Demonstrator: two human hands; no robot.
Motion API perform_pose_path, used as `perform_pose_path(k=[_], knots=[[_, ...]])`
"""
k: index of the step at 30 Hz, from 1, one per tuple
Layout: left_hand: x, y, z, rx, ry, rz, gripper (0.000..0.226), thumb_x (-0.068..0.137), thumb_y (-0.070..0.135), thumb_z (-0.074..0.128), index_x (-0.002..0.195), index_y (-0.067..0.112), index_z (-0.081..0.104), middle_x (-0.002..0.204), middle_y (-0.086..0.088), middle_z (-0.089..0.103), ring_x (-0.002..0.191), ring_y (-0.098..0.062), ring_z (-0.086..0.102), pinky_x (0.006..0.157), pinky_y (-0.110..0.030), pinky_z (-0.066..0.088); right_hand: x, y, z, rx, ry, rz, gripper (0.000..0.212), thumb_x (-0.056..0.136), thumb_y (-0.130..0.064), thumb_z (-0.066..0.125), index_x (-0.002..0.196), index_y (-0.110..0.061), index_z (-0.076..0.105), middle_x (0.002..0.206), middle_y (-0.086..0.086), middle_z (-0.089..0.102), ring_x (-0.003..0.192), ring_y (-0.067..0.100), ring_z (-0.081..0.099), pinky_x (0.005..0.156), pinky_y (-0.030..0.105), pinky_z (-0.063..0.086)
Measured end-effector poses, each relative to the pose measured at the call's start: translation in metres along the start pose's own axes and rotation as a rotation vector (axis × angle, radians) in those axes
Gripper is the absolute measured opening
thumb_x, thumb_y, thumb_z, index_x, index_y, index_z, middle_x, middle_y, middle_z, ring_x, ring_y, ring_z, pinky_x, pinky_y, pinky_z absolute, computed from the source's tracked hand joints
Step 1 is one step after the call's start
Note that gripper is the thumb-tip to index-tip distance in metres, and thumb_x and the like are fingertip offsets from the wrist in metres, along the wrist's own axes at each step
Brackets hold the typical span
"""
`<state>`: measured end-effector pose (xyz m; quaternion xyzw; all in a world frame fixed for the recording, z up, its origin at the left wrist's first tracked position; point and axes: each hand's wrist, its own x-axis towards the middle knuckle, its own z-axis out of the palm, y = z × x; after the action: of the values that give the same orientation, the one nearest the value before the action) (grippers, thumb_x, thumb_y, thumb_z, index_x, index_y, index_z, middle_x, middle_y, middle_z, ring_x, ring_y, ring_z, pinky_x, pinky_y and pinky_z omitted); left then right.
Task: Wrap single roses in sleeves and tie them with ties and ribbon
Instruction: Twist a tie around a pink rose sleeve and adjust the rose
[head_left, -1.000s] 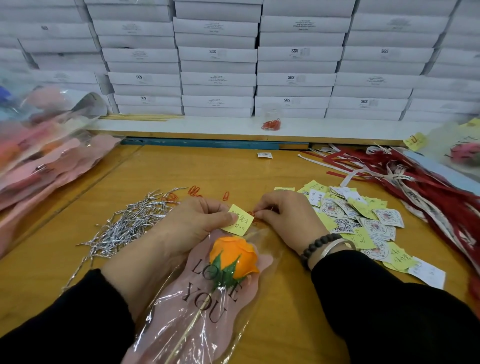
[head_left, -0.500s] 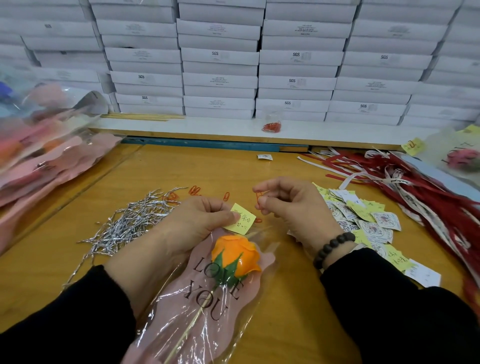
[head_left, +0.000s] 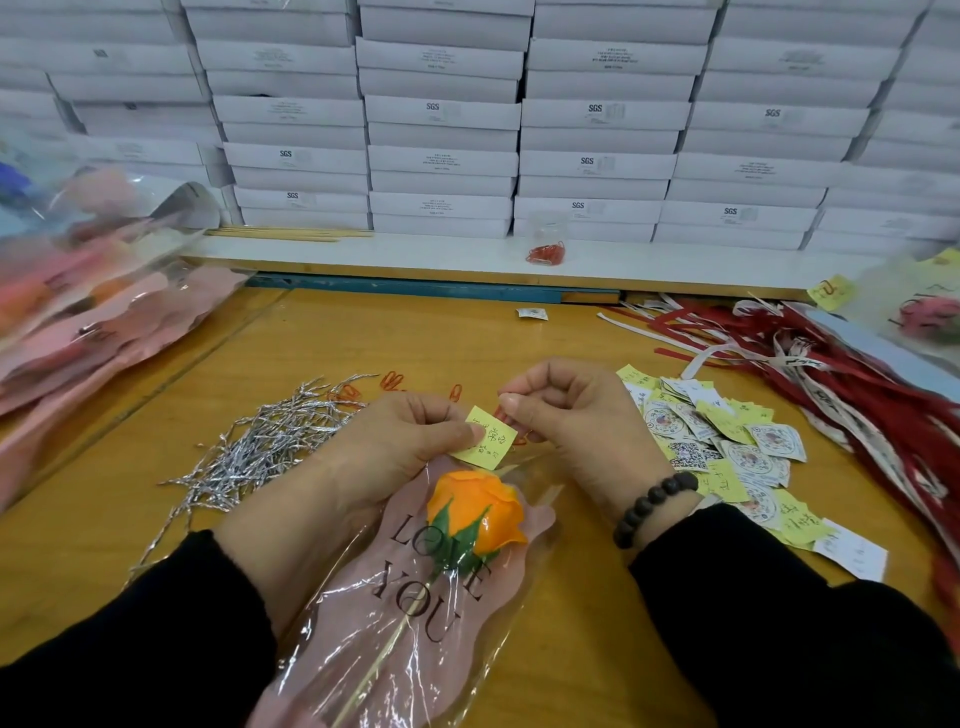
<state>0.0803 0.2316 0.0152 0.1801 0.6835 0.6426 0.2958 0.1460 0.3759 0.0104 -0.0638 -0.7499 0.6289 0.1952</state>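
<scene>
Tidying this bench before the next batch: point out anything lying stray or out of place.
A few red paper clips lie loose on the table, far from the clip bag on the white ledge. One small white tag sits alone, away from the tag pile. Nothing looks damaged.

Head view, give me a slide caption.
Left hand pinches yellow note on sleeved orange rose; right hand pinches red clip.
</scene>
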Motion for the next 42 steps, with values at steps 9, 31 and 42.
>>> perform_pose_path(k=[9, 31, 42], knots=[[-0.0007, -0.0002, 0.0006, 0.000, 0.009, 0.010, 0.024, 0.084, -0.001, 0.059, 0.102, -0.017, 0.061, 0.096, -0.029, 0.065, 0.069, -0.023, 0.059, 0.069, -0.028, 0.048, -0.0025, -0.0017, 0.0031, 0.001, 0.018, 0.003, 0.008, 0.082, -0.003, 0.065, 0.076, -0.006, 0.063, 0.073, 0.014, 0.069, 0.055, 0.006, 0.058, 0.053, 0.011, 0.044], [-0.0006, -0.0009, 0.0016, -0.036, 0.000, -0.001, 0.028, 0.084, -0.001, 0.058, 0.106, -0.019, 0.058, 0.086, -0.021, 0.066, 0.061, -0.017, 0.060, 0.056, -0.019, 0.050, -0.0011, -0.0053, -0.0018, -0.170, 0.019, -0.033, 0.018, 0.088, -0.003, 0.059, 0.082, -0.018, 0.067, 0.058, -0.010, 0.059, 0.046, -0.002, 0.052, 0.049, 0.009, 0.042], [-0.0017, -0.0021, 0.0031, -0.011, -0.008, 0.010, 0.023, 0.084, -0.003, 0.057, 0.102, -0.018, 0.058, 0.094, -0.030, 0.063, 0.064, -0.020, 0.058, 0.061, -0.025, 0.048, -0.0012, -0.0066, -0.0008, -0.113, -0.043, -0.067, 0.018, 0.083, -0.001, 0.065, 0.085, -0.019, 0.065, 0.070, 0.002, 0.067, 0.062, 0.001, 0.061, 0.062, 0.012, 0.050]])
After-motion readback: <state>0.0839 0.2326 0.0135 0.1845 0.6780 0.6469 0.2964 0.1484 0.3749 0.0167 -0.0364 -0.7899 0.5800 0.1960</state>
